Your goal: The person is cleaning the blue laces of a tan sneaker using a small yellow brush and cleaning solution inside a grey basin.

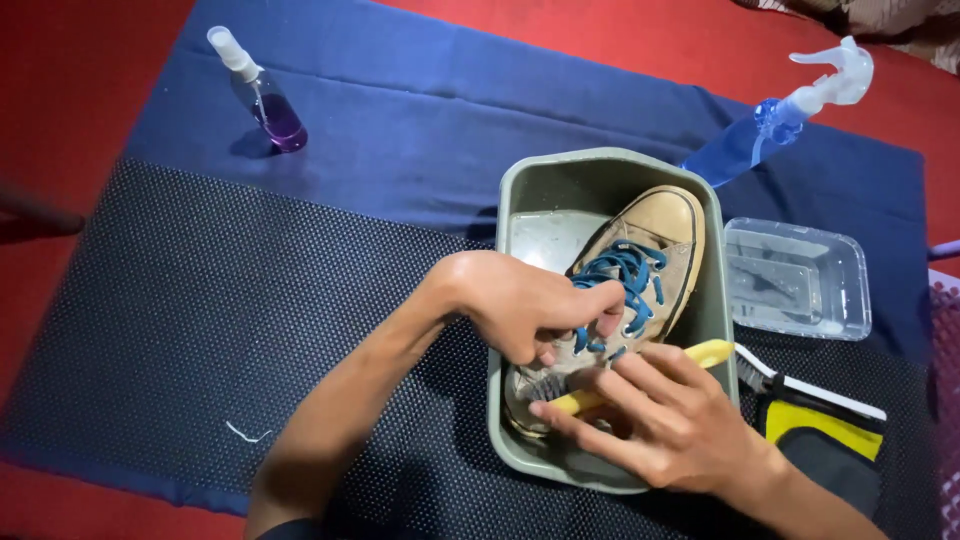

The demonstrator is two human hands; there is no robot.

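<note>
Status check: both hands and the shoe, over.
Left hand gripping the shoe by its laced top. Right hand holding yellow brush at the shoe's heel end. Shoe sits in grey basin. Nothing obstructing.

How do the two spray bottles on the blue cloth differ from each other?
The purple spray bottle is small, holds purple liquid and has a plain push-down cap; the blue spray bottle is longer, holds blue liquid and has a white trigger head. The purple one sits far left, the blue one beyond the grey tub. Both are see-through.

Two bare hands (520, 310), bare forearms, no rings or watch, dark sleeve edge at left elbow
</note>
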